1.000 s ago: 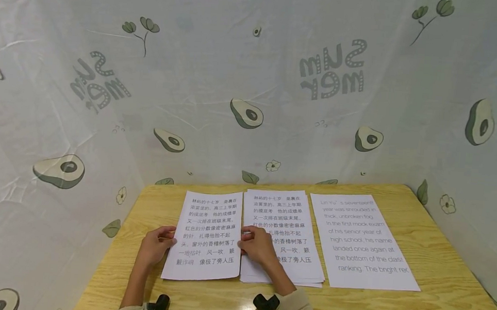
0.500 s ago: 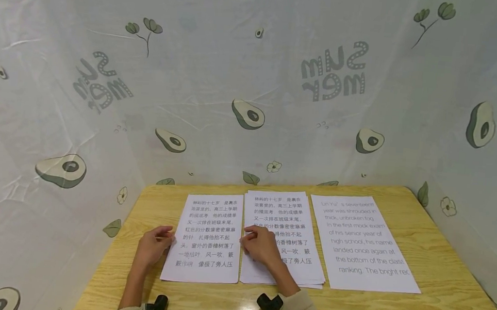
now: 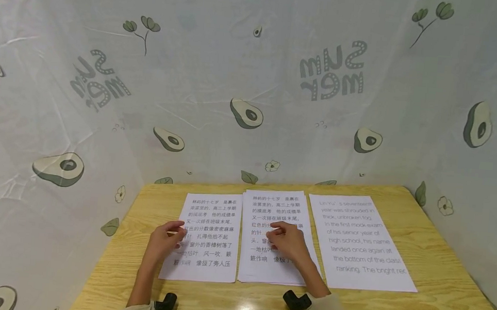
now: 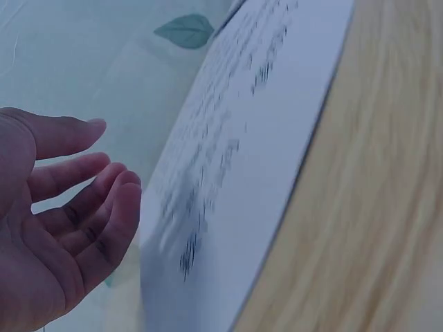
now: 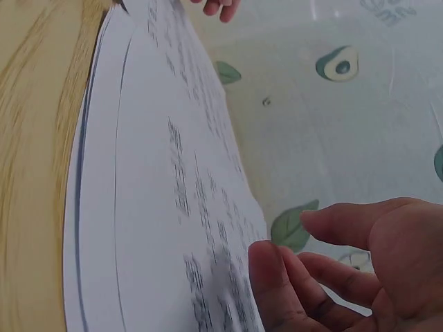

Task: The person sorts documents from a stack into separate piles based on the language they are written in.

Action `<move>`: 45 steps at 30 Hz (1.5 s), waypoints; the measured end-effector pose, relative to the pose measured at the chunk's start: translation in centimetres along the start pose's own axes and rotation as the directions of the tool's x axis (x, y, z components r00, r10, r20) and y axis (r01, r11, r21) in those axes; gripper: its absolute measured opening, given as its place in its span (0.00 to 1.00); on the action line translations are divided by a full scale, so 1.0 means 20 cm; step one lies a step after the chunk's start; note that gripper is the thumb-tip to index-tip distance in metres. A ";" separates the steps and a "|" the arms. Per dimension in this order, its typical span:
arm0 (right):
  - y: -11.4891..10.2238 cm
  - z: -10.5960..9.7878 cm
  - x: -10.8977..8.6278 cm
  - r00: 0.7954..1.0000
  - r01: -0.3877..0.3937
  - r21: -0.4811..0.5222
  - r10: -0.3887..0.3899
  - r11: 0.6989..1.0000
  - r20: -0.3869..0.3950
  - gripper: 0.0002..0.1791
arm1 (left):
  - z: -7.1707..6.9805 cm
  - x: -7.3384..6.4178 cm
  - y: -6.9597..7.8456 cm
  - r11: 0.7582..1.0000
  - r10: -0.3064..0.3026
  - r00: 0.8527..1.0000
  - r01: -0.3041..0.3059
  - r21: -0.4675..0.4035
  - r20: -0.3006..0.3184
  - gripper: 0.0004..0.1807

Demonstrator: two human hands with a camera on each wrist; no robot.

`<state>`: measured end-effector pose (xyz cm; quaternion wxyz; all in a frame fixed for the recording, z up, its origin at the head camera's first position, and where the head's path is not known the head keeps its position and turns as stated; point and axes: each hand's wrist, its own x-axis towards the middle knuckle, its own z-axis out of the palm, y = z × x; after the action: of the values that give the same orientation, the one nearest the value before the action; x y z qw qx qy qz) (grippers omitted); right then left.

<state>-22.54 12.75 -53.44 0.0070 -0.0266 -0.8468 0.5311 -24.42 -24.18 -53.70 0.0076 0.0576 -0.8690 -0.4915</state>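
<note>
A white sheet with printed Chinese text (image 3: 208, 273) lies on the left of the wooden table. My left hand (image 3: 163, 242) is over its left edge, fingers loosely bent and holding nothing; the left wrist view shows the thumb apart from the fingers. Beside that sheet lies a stack of similar printed sheets (image 3: 261, 274), its lower edges slightly uneven. Over the stack is my right hand (image 3: 287, 242), thumb and fingers parted around nothing in the right wrist view. It hides part of the top page's text.
To the right of the stack lies a sheet with English text (image 3: 368, 242). Wood-grained tabletop (image 3: 445, 268) stretches beyond it. A pale curtain with avocado prints (image 3: 220, 65) hangs behind and on both sides. Each wrist carries a black mount (image 3: 296, 301).
My right hand has left the left sheet's right edge and moved right, over the stack. My left hand has let go of the left edge and shifted slightly right, over the page.
</note>
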 end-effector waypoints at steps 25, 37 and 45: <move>0.22 -0.44 -0.07 0.991 -0.115 -0.023 0.113 0.993 -0.077 0.24 | 0.58 0.00 0.32 0.991 0.100 0.984 -0.086 -0.099 0.145 0.20; 0.24 -0.49 -0.06 0.993 -0.101 -0.063 0.097 0.993 -0.063 0.25 | 0.68 -0.02 0.36 0.990 0.111 0.979 -0.094 -0.109 0.170 0.20; 0.26 -0.50 -0.05 0.994 -0.094 -0.076 0.090 0.993 -0.056 0.24 | 0.68 -0.01 0.35 0.992 0.108 0.980 -0.094 -0.089 0.167 0.21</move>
<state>-20.94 24.02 -53.73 0.0037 -0.0797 -0.8645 0.4962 -25.78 -8.87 -54.69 -0.0398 -0.0294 -0.8476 -0.5283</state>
